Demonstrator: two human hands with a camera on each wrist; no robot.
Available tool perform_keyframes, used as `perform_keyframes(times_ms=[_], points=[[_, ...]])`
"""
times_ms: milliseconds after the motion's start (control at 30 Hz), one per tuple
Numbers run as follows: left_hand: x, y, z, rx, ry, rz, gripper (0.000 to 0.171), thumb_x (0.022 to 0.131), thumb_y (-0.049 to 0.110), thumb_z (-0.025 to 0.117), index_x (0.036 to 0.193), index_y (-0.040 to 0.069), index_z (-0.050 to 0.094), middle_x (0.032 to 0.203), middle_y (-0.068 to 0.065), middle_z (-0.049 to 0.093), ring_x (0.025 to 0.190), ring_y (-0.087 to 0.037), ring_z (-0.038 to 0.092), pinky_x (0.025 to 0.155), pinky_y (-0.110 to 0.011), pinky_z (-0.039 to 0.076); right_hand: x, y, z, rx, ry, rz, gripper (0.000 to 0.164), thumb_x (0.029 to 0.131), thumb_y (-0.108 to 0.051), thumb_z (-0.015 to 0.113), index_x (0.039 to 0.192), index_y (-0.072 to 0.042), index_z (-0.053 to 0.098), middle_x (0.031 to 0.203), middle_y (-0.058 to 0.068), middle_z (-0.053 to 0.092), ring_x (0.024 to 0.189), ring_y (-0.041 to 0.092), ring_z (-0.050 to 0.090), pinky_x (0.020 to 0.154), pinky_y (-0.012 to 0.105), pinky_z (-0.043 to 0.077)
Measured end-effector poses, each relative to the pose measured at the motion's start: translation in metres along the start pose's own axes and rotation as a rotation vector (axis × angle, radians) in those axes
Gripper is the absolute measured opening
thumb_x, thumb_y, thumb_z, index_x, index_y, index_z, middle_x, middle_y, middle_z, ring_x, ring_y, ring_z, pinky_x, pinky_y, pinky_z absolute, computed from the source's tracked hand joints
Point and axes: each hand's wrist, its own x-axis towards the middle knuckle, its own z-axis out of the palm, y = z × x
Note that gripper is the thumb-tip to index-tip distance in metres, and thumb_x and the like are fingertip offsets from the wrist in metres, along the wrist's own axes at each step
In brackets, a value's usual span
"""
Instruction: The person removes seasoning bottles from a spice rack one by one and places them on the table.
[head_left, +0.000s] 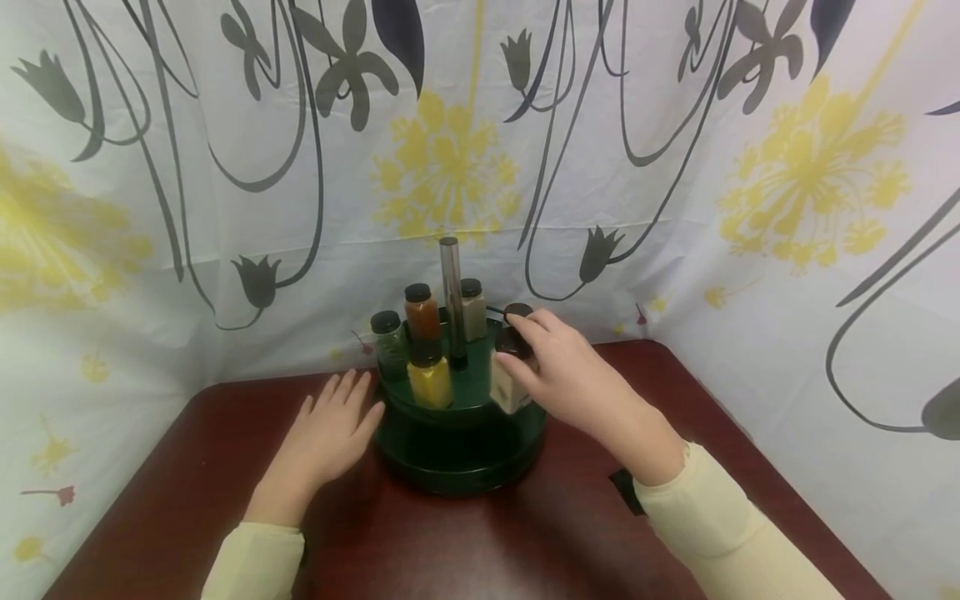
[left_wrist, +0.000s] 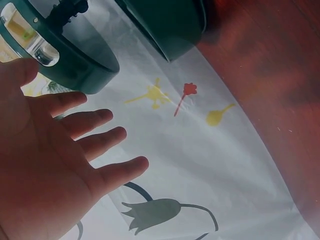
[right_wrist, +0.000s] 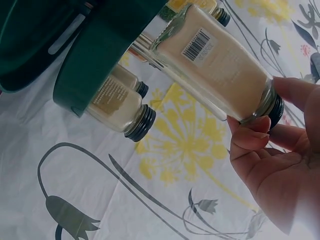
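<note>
My right hand (head_left: 573, 375) pinches a square glass spice jar (right_wrist: 215, 70) of pale cream powder by its black cap and neck. The jar tilts over the front right rim of a dark green two-tier round rack (head_left: 457, 482); its barcode label faces the right wrist camera. Beside the rack's left side is my left hand (head_left: 330, 433), holding nothing, its fingers straight and spread. On the top tier stand a yellow jar (head_left: 431, 385), an orange-red jar (head_left: 423, 318), a green jar (head_left: 389, 343) and a pale jar (head_left: 474, 312). My right hand partly hides another black-capped jar (head_left: 517, 310).
A shiny metal post (head_left: 452, 292) rises from the rack's centre. The rack stands on a dark red-brown table (head_left: 450, 550). White flower-printed cloth (head_left: 442, 100) hangs behind and along both sides. A small black item (head_left: 626, 492) lies by my right sleeve.
</note>
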Motion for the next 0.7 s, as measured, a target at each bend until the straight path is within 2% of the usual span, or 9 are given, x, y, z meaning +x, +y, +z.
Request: perform_keyframes(times_ms=[167, 333, 533, 600, 700], points=[[-0.001, 0.0, -0.001, -0.004, 0.0, 0.0, 0.07, 0.102, 0.056, 0.026, 0.153, 0.007, 0.025, 0.156, -0.02, 0.022, 0.141, -0.04, 0.016, 0.107, -0.067, 0.017, -0.006, 0.0, -0.002, 0.008, -0.003, 0.003, 0.055, 0.094, -0.035, 0.063, 0.135, -0.001, 0.053, 0.108, 0.007, 0.054, 0.085, 0.016, 0.051, 0.07, 0.032, 0.05], [-0.001, 0.0, 0.0, -0.012, 0.005, 0.004, 0.071, 0.102, 0.056, 0.026, 0.153, 0.007, 0.026, 0.155, -0.02, 0.023, 0.141, -0.039, 0.017, 0.108, -0.065, 0.018, -0.013, 0.003, -0.002, -0.001, 0.03, -0.012, 0.054, 0.093, -0.034, 0.064, 0.134, -0.001, 0.054, 0.108, 0.008, 0.054, 0.083, 0.017, 0.053, 0.07, 0.033, 0.05], [0.003, 0.007, -0.001, -0.165, 0.043, 0.026, 0.074, 0.101, 0.058, 0.024, 0.152, 0.004, 0.026, 0.155, -0.017, 0.026, 0.14, -0.034, 0.022, 0.11, -0.057, 0.025, -0.024, 0.007, 0.001, -0.013, 0.029, 0.016, 0.056, 0.092, -0.034, 0.066, 0.136, -0.003, 0.053, 0.107, 0.008, 0.054, 0.075, 0.014, 0.051, 0.065, 0.03, 0.048], [0.005, 0.011, -0.001, -0.213, 0.031, 0.027, 0.076, 0.101, 0.059, 0.023, 0.153, 0.004, 0.024, 0.156, -0.015, 0.024, 0.141, -0.032, 0.022, 0.11, -0.056, 0.025, -0.027, 0.009, 0.002, -0.024, 0.022, 0.022, 0.057, 0.092, -0.034, 0.066, 0.136, -0.002, 0.053, 0.107, 0.008, 0.054, 0.074, 0.014, 0.05, 0.065, 0.03, 0.048], [0.006, 0.016, -0.001, -0.233, 0.001, 0.023, 0.08, 0.099, 0.063, 0.021, 0.153, 0.003, 0.021, 0.157, -0.015, 0.021, 0.141, -0.032, 0.021, 0.11, -0.056, 0.025, -0.033, 0.01, 0.003, -0.042, 0.016, 0.024, 0.056, 0.091, -0.034, 0.066, 0.134, 0.0, 0.055, 0.106, 0.007, 0.054, 0.076, 0.014, 0.051, 0.066, 0.03, 0.049]])
